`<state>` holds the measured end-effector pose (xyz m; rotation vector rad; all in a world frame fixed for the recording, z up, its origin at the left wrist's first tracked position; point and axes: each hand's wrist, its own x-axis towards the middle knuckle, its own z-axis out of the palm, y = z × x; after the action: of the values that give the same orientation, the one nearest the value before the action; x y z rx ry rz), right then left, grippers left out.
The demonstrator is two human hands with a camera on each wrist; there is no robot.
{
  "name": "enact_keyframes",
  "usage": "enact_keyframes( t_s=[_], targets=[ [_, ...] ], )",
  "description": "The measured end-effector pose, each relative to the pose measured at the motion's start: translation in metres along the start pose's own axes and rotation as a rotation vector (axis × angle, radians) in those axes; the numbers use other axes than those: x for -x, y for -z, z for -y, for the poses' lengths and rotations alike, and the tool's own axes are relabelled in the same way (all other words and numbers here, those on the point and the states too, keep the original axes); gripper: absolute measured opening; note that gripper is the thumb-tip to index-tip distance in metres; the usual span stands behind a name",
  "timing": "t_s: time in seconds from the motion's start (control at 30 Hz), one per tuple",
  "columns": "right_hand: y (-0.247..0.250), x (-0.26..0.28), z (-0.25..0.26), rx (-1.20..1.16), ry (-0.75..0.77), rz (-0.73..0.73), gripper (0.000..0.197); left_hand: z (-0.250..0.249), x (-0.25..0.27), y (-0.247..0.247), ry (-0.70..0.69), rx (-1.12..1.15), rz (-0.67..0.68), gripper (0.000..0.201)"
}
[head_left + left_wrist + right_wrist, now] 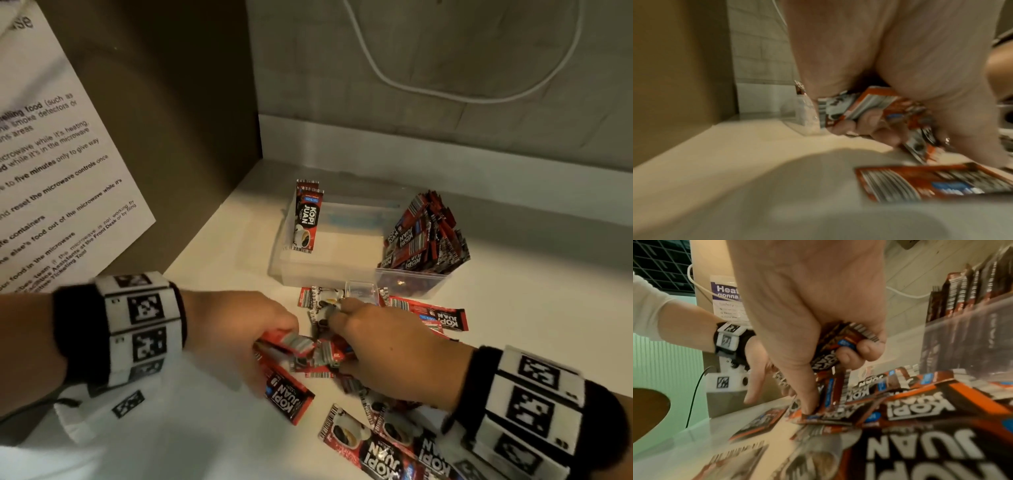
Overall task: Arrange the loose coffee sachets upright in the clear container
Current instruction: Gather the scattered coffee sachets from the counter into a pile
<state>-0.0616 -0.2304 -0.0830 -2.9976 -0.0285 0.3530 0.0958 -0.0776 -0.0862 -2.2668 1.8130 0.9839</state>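
both hands are down in the pile of loose sachets point(428, 313) on the white table point(212, 260). left hand point(236, 330) has its fingers curled round a small bunch of red sachets point(869, 105), the ends sticking out past the knuckles; the left wrist view is blurred, but the grip shows. right hand point(390, 349) grips a few sachets point(840, 340) against the palm with curled fingers, while its thumb point(807, 394) presses down on a sachet lying flat on the table. more sachets lie scattered flat around and under both hands, some face up with "kopi juan" readable, one large and close in the right wrist view

clear container point(308, 270) sits on the table just beyond the hands, near the back wall. at its right end a thick bunch of sachets point(424, 236) stands on edge, leaning and fanned out. at its left end a couple of sachets point(306, 219) stand upright against the wall of the container. the stretch between the two groups shows the bare bottom

on the brown panel to the left hangs a printed notice point(58, 161) about microwave use. a white cable point(445, 85) loops across the grey tiled wall behind
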Motion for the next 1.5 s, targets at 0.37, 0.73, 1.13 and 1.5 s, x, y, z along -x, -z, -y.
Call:
enact_keyframes(
  t_s=[0.37,0.73,1.13,1.5],
  targets=[
    [0.040,0.063,-0.070,-0.443,-0.125,0.053,0.035,-0.003,-0.007,-0.018,-0.005,-0.096,-0.012,0.031],
    [0.012,0.046,-0.058,-0.193,-0.097,-0.019,0.039,-0.066,-0.022,0.010,-0.127,0.055,-0.177,0.032],
    [0.008,0.059,-0.061,-0.157,-0.158,0.094,0.063,-0.083,-0.052,-0.014,-0.174,-0.056,-0.270,0.044],
    [-0.003,0.041,-0.046,-0.072,-0.053,0.068,0.059,-0.053,-0.014,0.007,0.033,0.216,0.033,0.023]
  ],
)
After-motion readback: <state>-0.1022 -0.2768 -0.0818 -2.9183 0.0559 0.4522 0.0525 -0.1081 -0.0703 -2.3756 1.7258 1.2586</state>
